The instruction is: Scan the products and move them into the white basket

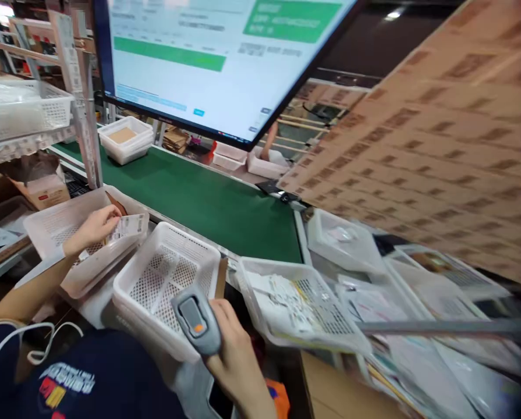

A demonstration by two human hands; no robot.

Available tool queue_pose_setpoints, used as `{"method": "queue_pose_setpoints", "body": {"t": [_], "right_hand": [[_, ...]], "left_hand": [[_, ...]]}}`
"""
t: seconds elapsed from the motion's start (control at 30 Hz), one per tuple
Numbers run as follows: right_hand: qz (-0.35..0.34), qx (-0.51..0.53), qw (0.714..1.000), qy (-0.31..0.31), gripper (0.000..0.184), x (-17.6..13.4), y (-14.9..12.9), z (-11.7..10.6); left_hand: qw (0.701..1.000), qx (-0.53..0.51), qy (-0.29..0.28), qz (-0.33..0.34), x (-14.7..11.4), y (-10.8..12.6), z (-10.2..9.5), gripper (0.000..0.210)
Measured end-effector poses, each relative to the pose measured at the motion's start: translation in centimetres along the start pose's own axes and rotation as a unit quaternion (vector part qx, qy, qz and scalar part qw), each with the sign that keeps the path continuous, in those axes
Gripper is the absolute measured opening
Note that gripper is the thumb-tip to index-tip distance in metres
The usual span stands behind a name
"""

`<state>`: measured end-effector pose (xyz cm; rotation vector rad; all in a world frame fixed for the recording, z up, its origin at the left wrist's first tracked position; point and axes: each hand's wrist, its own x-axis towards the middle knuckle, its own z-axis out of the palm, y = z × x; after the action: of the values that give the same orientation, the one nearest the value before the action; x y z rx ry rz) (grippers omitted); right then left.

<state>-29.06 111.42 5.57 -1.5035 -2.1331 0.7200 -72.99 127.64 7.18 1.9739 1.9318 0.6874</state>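
Observation:
My left hand (95, 226) is over the white plastic basket (46, 224) on the left, its fingers closed on a package with a printed white label (129, 226). A brown piece, perhaps cardboard, shows just behind those fingers. In my right hand (234, 343) is a grey handheld barcode scanner (197, 320) with an orange button, held above the near edge of the middle white basket (166, 238). That basket has a perforated bottom and nothing shows inside it. To the right, another white basket (330, 337) holds flat white labelled packets (282, 302).
A green conveyor belt (199, 198) runs behind the baskets, with stacked white bins (127, 139) at its far left. A large monitor (190, 64) hangs above it. Cardboard (439, 139) slants across the right. Another person's arm (269, 142) reaches into a bin beyond the belt.

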Motion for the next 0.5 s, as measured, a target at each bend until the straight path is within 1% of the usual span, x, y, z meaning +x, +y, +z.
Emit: {"method": "queue_pose_setpoints", "body": {"t": [0.03, 0.07, 0.1, 0.17, 0.23, 0.3, 0.33, 0.37, 0.4, 0.47, 0.5], "right_hand": [[-0.008, 0.012, 0.999, -0.03, 0.071, 0.8, -1.4, 0.6], [-0.009, -0.007, 0.999, -0.052, 0.072, 1.8, -2.8, 1.1], [-0.006, -0.046, 0.996, -0.081, 0.072, 2.8, -4.1, 1.4], [0.007, -0.135, 0.98, -0.144, 0.068, 4.4, -6.4, 1.9], [0.016, -0.195, 0.961, -0.196, 0.063, 5.4, -7.8, 2.2], [0.019, -0.215, 0.95, -0.227, 0.062, 5.5, -8.2, 2.4], [0.022, -0.216, 0.948, -0.234, 0.062, 5.3, -8.0, 2.5], [0.029, -0.214, 0.947, -0.238, 0.062, 4.9, -7.6, 2.5], [0.036, -0.209, 0.948, -0.237, 0.061, 4.3, -6.9, 2.5], [0.054, -0.192, 0.954, -0.225, 0.063, 2.8, -4.9, 2.4], [0.06, -0.179, 0.958, -0.216, 0.064, 1.9, -3.5, 2.4]], "left_hand": [[0.999, -0.044, -0.019, 0.022, -0.2, 1.1, 1.0, 0.026], [0.995, -0.082, -0.043, 0.039, -0.4, 2.1, 2.3, 0.027], [0.99, -0.107, -0.072, 0.051, -0.7, 3.1, 3.8, 0.028], [0.982, -0.131, -0.122, 0.062, -1.4, 4.6, 6.9, 0.028], [0.974, -0.142, -0.166, 0.06, -2.1, 5.7, 9.8, 0.028], [0.964, -0.151, -0.209, 0.063, -2.5, 6.2, 11.5, 0.028], [0.961, -0.15, -0.223, 0.072, -2.4, 6.3, 11.8, 0.029], [0.959, -0.14, -0.23, 0.085, -2.1, 6.1, 11.6, 0.031], [0.963, -0.115, -0.222, 0.099, -1.6, 5.7, 11.0, 0.033], [0.978, -0.033, -0.179, 0.105, 0.1, 4.1, 8.7, 0.044], [0.984, 0.01, -0.153, 0.091, 1.1, 2.9, 7.4, 0.05]]}}
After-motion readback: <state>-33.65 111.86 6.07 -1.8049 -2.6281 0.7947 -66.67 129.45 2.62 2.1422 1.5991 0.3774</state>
